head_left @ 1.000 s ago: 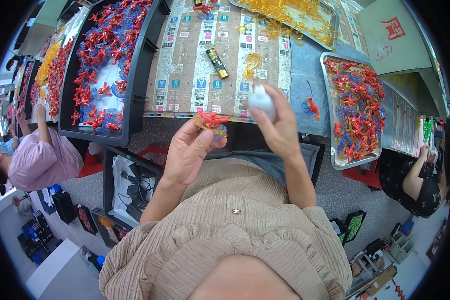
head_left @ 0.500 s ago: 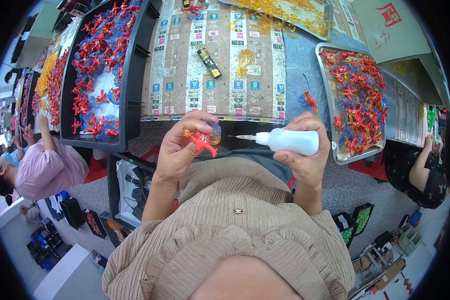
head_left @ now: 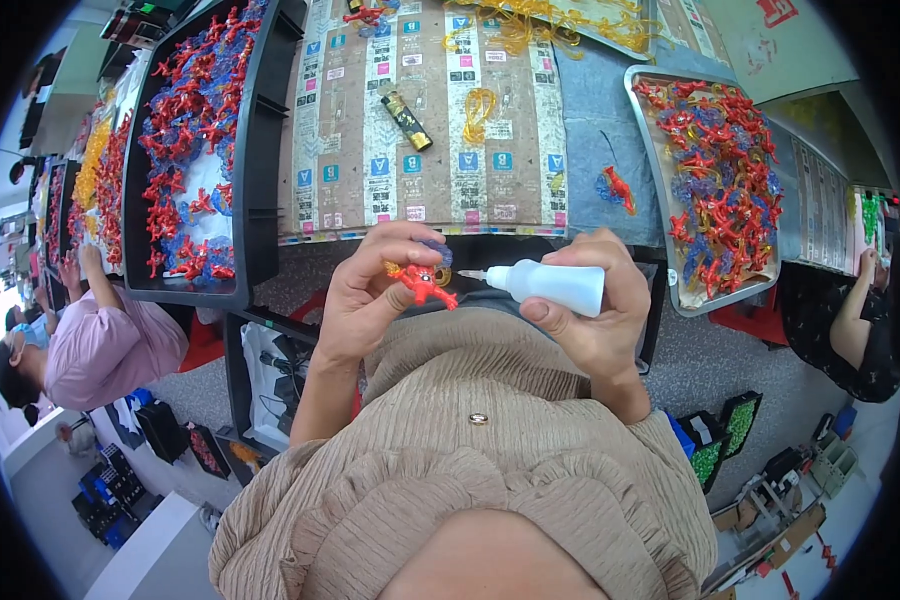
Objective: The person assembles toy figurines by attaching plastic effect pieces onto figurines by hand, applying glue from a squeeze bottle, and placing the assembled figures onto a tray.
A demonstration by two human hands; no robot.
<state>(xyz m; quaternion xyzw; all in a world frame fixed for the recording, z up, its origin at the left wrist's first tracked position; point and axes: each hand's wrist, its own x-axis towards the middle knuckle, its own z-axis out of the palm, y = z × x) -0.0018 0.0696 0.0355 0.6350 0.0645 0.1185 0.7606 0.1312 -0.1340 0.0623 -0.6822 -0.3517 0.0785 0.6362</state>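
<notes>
On the far left, another person in a pink top (head_left: 100,345) leans over the long table. Next comes a black tray (head_left: 255,150) full of red and blue toy pieces. The left hand (head_left: 370,295) pinches a small red toy figure (head_left: 425,285) between its thumb and fingers, just in front of the person's chest. Beside it, the right hand (head_left: 595,315) is wrapped tight around a white squeeze bottle (head_left: 550,285). The bottle lies sideways, and its thin tip points at the figure, very near it. Behind the hands lies a flat cardboard sheet (head_left: 425,120) with a small black lighter (head_left: 407,120) on it. On the right sits a metal tray (head_left: 715,185) heaped with more red and blue pieces.
</notes>
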